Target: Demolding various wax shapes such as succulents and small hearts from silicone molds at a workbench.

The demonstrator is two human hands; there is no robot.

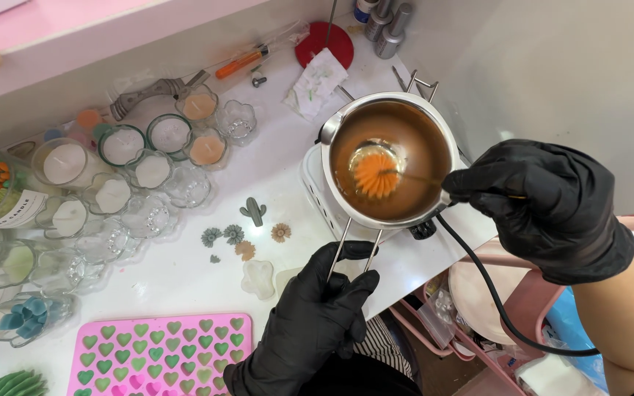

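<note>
A view from above of a white worktable [185,271]. At the far left stand many small glass candle cups [122,145], some filled with white or peach wax, some clear. In the lower left corner lies a pink silicone mould [157,356] with rows of green heart shapes. Just right of the cups, small wax pieces lie loose on the table: a green cactus [254,211] and several little flowers [233,235]. Right of these, the left hand [310,323], in a black glove, is closed around the two-wire handle [354,246] of a steel melting pot [389,158] sitting on a white hot plate [315,192]. The pot holds brown liquid wax, with an orange flower shape [376,174] at its middle. The right hand [548,205], also black-gloved, pinches a thin stick [423,178] that seems to reach the flower, though its tip is hard to make out. A black cord [493,293] trails down to the right.
</note>
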